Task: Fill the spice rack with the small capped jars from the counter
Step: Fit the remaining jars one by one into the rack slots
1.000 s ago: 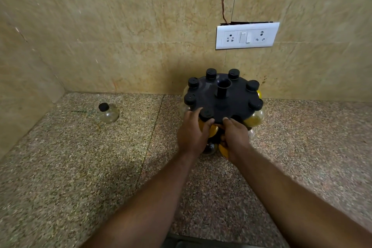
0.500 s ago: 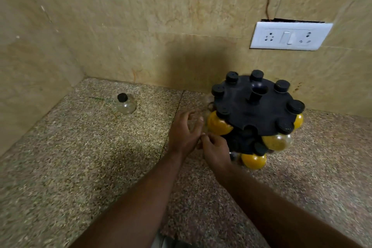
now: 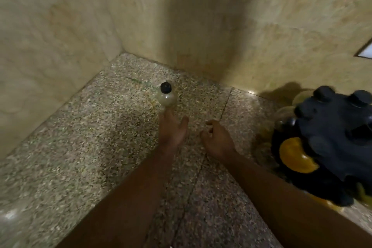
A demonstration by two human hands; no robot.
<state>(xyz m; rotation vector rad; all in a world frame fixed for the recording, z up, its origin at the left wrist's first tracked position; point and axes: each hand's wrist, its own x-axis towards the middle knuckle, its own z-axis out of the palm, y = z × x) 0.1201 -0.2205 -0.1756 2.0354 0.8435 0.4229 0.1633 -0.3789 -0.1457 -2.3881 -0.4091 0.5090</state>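
Observation:
A small clear jar [image 3: 166, 97] with a black cap stands alone on the speckled counter [image 3: 84, 147] near the back corner. My left hand [image 3: 172, 131] stretches toward it, fingers apart and empty, its fingertips just short of the jar. To the right, my right hand [image 3: 216, 140] hovers over the counter with loosely curled fingers and holds nothing. The round black spice rack [image 3: 330, 147] stands at the right edge, partly cut off, with several black-capped jars in it, some yellow, some clear. The view is blurred.
Beige tiled walls [image 3: 181, 16] close the counter at the back and left, meeting in a corner behind the lone jar. A white switch plate [image 3: 366, 51] shows at the right edge on the back wall.
Both hands have left the rack and moved left. The left hand has reached out toward the lone jar. The view has swung left, pushing the rack to the right edge.

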